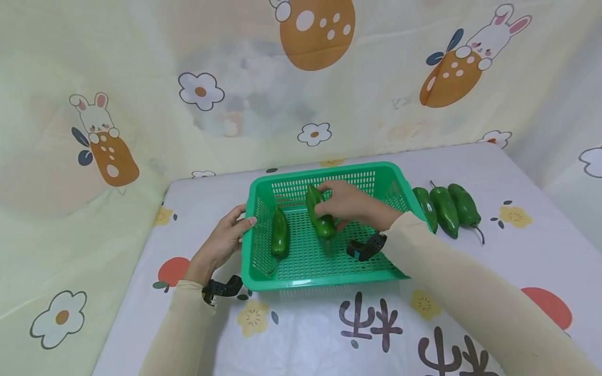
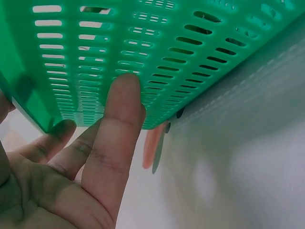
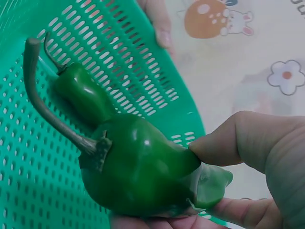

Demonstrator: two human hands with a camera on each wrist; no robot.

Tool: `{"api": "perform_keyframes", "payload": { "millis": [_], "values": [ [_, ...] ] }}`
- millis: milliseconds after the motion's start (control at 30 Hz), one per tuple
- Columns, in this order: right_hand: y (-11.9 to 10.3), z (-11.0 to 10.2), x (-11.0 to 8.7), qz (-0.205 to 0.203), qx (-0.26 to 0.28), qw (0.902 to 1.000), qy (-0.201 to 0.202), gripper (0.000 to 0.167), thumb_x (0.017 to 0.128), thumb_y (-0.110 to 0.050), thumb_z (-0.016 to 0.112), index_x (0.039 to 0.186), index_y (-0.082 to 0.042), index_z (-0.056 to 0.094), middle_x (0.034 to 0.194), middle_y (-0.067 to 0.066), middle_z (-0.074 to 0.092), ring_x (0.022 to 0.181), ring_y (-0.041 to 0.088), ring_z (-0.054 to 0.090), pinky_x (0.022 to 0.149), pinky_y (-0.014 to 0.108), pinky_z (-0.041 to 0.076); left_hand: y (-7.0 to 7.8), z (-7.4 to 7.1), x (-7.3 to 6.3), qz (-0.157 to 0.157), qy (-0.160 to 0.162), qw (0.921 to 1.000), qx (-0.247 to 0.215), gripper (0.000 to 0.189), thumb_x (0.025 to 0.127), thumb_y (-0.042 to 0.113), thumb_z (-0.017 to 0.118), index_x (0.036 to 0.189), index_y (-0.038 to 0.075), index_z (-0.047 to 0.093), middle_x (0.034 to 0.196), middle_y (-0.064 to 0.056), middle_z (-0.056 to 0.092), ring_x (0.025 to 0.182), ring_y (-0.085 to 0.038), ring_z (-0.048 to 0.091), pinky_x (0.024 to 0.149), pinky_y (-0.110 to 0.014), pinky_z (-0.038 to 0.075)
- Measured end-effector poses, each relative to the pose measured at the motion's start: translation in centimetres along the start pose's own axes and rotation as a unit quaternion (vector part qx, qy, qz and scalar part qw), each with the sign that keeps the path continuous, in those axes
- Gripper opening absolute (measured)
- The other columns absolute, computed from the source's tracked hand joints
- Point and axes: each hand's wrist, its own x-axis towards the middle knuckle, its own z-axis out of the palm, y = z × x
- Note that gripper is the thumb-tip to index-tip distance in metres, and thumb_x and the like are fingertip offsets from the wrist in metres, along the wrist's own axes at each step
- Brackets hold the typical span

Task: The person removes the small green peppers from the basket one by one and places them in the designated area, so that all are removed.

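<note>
Rabbit-print backdrop (image 1: pixel 155 47): pale cloth behind the table, patterned with white flowers and brown, white-spotted fruit.
Table (image 1: pixel 301 339): covered in light cloth with yellow blossoms, red fruit and dark lettering near the front.
Green basket (image 1: pixel 324 285): rectangular, slotted, opening upward, set towards the back of the table.
Beige sleeves (image 1: pixel 470 287): stretched in from the near side, the right one across the basket's near right corner.
Left hand (image 1: pixel 223 237): gripping the basket's left wall, thumb at the rim, fingers against the slotted outside.
Right hand (image 1: pixel 348 201): inside the basket, pinching one pepper between thumb and fingers.
Three loose peppers (image 1: pixel 444 211): side by side on the table, right of the basket, the leftmost just beside its rim.
Held pepper (image 1: pixel 323 225): glossy green, near the basket's middle, tip pointing away; contact with the floor hard to tell.
Lying pepper (image 1: pixel 279 237): inside, along the left wall, stem towards the near side.
Black wrist devices (image 1: pixel 223 287): one strapped at each cuff.
Curved stem (image 3: pixel 43 105): long, bent, on the held pepper.
</note>
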Motion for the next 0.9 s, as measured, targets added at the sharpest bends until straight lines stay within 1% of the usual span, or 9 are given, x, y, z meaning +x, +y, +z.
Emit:
{"api": "perform_keyframes", "payload": {
  "millis": [100,300,433,567,700,900],
  "values": [
    [-0.1,-0.7,-0.6,-0.005,0.004,1.0000,-0.002,0.068,0.095,-0.011,0.064,0.156,-0.004,0.036,0.114,0.023,0.067,0.089,0.030,0.074,0.074,0.049,0.066,0.0,0.0,0.0,0.001,0.003,1.0000,0.004,0.053,0.108,0.028,0.056,0.157,0.015,0.039,0.135,-0.026,0.062,0.099,-0.024,0.075,0.083,-0.044,0.065],
    [-0.1,-1.9,-2.0,-0.002,0.014,0.9998,0.013,0.073,0.096,-0.011,0.064,0.160,-0.003,0.031,0.116,0.024,0.061,0.086,0.030,0.073,0.073,0.046,0.066,-0.1,0.0,0.1,0.002,0.003,1.0000,0.006,0.054,0.108,0.029,0.056,0.158,0.015,0.039,0.135,-0.026,0.062,0.100,-0.024,0.075,0.083,-0.044,0.065],
    [0.3,-2.8,-2.8,-0.005,0.017,0.9996,0.022,0.076,0.097,-0.012,0.064,0.162,-0.002,0.027,0.118,0.024,0.058,0.086,0.029,0.072,0.075,0.047,0.066,-0.2,0.0,0.1,0.000,0.004,1.0000,0.006,0.054,0.108,0.029,0.057,0.158,0.015,0.040,0.136,-0.026,0.062,0.100,-0.024,0.074,0.083,-0.044,0.065],
    [0.9,-3.6,-3.6,-0.004,0.017,0.9993,0.034,0.078,0.096,-0.013,0.064,0.163,-0.003,0.025,0.117,0.024,0.056,0.088,0.031,0.072,0.078,0.049,0.065,-0.4,0.0,0.2,0.000,0.005,1.0000,0.007,0.055,0.108,0.030,0.056,0.158,0.016,0.039,0.135,-0.026,0.062,0.100,-0.024,0.075,0.083,-0.043,0.065],
    [1.3,-4.3,-4.5,-0.003,0.016,0.9988,0.046,0.080,0.096,-0.012,0.065,0.164,-0.003,0.025,0.116,0.024,0.056,0.088,0.032,0.072,0.077,0.049,0.065,-0.4,0.0,0.2,0.002,0.003,1.0000,0.006,0.055,0.108,0.030,0.057,0.158,0.017,0.039,0.135,-0.026,0.063,0.099,-0.024,0.075,0.082,-0.043,0.065],
    [1.8,-5.0,-5.5,-0.003,0.012,0.9986,0.051,0.082,0.097,-0.014,0.065,0.165,-0.003,0.021,0.114,0.021,0.055,0.089,0.029,0.070,0.076,0.047,0.065,-0.2,0.1,0.1,0.003,0.003,1.0000,0.005,0.055,0.108,0.029,0.056,0.159,0.016,0.039,0.135,-0.027,0.063,0.098,-0.023,0.076,0.082,-0.044,0.065]
  ]
}}
